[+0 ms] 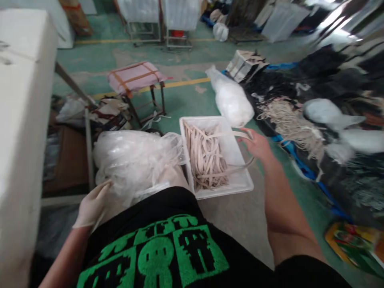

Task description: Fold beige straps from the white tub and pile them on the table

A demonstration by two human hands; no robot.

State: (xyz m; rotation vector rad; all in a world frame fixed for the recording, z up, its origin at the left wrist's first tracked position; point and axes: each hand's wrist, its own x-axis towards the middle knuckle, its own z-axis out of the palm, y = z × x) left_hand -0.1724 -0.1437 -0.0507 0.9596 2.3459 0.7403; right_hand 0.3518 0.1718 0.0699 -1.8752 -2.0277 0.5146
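Fingers (245, 131) of the bare right hand (258, 145), right of centre in the head view, are curled around a beige, flat, narrow strap (231, 134), with little opening left; how firm the grip is, I cannot tell. From these fingers the strap runs to the left, its long axis almost level across the frame, while another stretch curves below the hand, back toward the tangled heap of similar beige straps (207, 160). This heap lies at the centre, in a white rectangular plastic box (232, 152), whose long axis goes steeply from top to bottom. Right hand is the nearer one, beside the box's right rim. Left hand (91, 206), in a thin pale glove, is at lower left, half bent beside a large clear plastic bag (129, 154); whether it pinches this, I cannot tell.
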